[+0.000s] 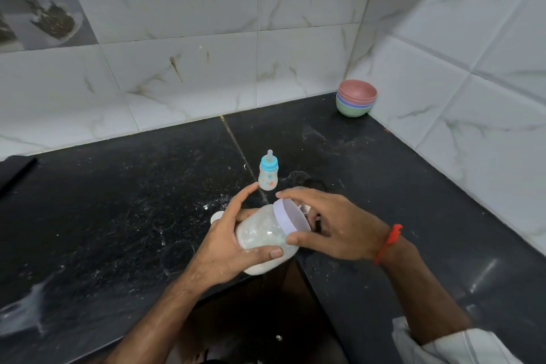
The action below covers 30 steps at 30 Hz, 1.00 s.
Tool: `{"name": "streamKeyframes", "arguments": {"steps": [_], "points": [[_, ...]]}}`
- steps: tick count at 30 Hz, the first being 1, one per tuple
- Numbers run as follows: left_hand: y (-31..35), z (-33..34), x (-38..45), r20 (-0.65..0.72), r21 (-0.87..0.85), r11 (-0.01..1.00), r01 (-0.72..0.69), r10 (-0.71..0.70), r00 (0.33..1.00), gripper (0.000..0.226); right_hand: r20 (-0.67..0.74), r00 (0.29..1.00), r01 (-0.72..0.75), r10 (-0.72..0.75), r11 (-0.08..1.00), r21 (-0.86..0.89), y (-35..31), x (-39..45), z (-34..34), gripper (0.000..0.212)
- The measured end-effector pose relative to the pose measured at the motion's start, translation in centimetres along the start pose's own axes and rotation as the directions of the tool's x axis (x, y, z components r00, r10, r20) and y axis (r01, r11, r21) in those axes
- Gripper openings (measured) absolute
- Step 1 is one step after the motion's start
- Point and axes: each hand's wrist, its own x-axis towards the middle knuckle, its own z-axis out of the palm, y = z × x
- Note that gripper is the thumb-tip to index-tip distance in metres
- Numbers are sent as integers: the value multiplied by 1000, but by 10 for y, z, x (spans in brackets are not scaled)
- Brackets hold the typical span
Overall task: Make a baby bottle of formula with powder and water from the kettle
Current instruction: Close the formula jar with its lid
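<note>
Item: translucent plastic powder jar (266, 238) with white screw lid (291, 216), held tilted above the black stone counter (118, 201). Left hand (227, 248) clamped round the body; right hand (336, 224), fingers closed on the lid rim. Small blue-collared baby bottle (268, 174) upright just beyond, teat on. Risk: lid freed at this tilt, powder spills.

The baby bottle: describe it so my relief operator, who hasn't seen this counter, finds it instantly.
Start at the black stone counter and follow its pale seam toward the person. The baby bottle stands upright just right of that seam, beyond the left hand holding the powder jar. It is small, with a blue collar, clear teat and printed body.
</note>
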Motion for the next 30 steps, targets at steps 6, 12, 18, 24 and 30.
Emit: {"name": "streamKeyframes", "arguments": {"steps": [6, 12, 18, 24, 30], "points": [[0, 7, -3, 53, 40, 999, 11, -13, 998, 117, -408, 875, -380, 260, 891, -248, -7, 1, 15, 106], [-4, 2, -2, 25, -4, 999, 34, -34, 999, 116, 44, 997, -64, 59, 991, 118, 10, -6, 9, 68], [-3, 8, -3, 51, 12, 999, 40, -40, 998, 113, -211, 963, -182, 167, 982, -54, 8, 0, 19, 70], [0, 2, 1, 82, -110, 991, 80, -71, 994, 109, -267, 949, 120, -167, 976, -184, 6, 3, 33, 69], [-2, -7, 2, 220, 13, 1000, 18, -20, 975, 113, -473, 851, 78, -230, 944, -320, -11, 11, 48, 51]]}}
